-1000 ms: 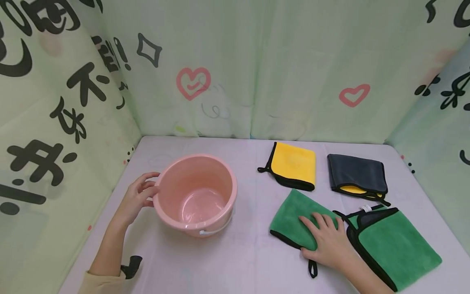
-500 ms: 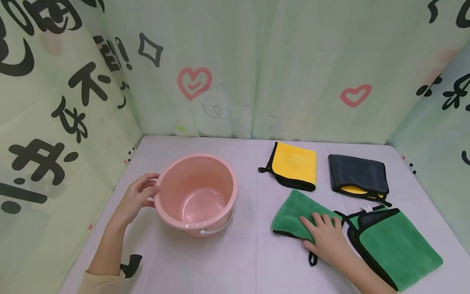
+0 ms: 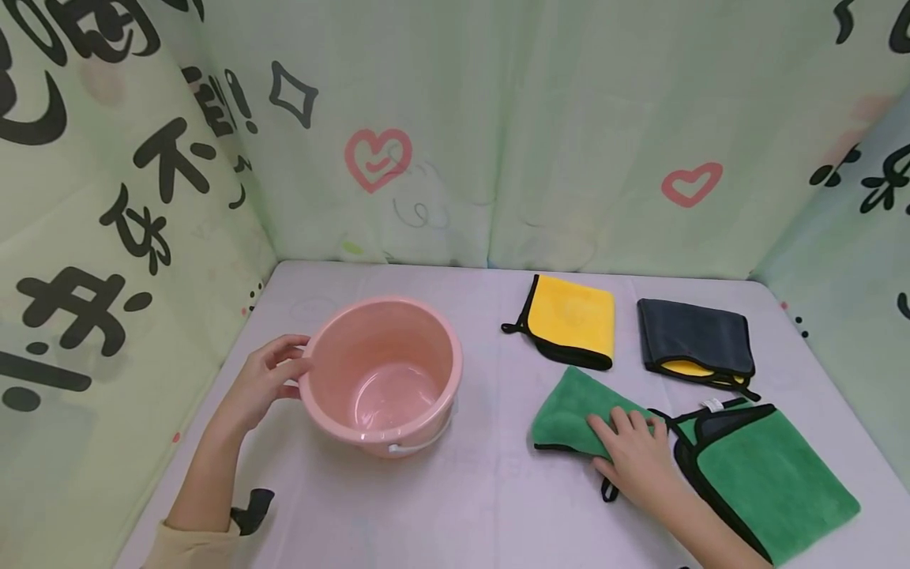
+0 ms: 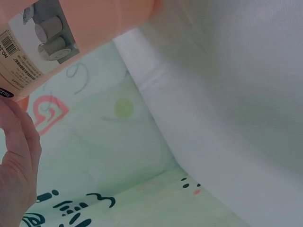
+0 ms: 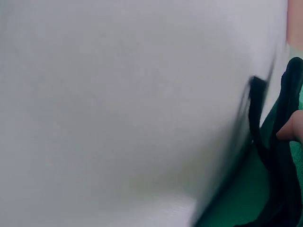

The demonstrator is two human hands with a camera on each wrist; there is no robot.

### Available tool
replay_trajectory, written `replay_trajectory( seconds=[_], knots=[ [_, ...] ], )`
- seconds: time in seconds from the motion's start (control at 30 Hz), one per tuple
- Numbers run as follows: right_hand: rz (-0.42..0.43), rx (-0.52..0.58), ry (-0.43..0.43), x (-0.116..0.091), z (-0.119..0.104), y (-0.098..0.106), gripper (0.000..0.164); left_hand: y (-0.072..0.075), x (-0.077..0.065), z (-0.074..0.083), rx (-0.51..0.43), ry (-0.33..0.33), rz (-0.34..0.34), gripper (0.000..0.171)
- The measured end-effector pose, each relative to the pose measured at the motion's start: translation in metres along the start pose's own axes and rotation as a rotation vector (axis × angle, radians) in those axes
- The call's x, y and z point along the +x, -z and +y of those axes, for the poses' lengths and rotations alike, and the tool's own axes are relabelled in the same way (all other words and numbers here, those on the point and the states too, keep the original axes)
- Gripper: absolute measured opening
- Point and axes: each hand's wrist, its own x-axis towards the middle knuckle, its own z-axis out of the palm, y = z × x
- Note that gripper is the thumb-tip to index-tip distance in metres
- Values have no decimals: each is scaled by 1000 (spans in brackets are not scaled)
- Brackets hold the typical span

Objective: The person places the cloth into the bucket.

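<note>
A pink bucket (image 3: 384,371) stands upright on the left half of the table, its white handle hanging at the front. My left hand (image 3: 265,381) touches the bucket's left rim with loosely extended fingers; the left wrist view shows the fingers (image 4: 21,130) against the labelled outer wall. With my right hand (image 3: 635,457) I pinch the left green towel (image 3: 574,411) along its black-trimmed near edge, which is raised off the table. The thumb (image 5: 292,127) lies on that black edge in the right wrist view; the other fingers are mostly out of that view.
Another folded green towel (image 3: 775,482) lies beneath and right of my right forearm. A folded yellow towel (image 3: 572,316) and a dark grey one (image 3: 693,336) lie farther back. Printed curtains (image 3: 498,134) enclose the table's back and sides.
My right hand has shifted slightly right and drawn up the green towel's near edge, its black loop rising too. The left hand and bucket keep their places.
</note>
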Motion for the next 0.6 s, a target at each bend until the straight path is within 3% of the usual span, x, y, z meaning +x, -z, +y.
replay_trajectory(
  seconds=[0.2,0.6],
  knots=[
    [29,-8,-5,10,2,29,56,0,0,1,-13,10,-4,37],
    [391,29,158,51,-1,92,60,0,-2,3,-40,50,-12,43]
  ],
)
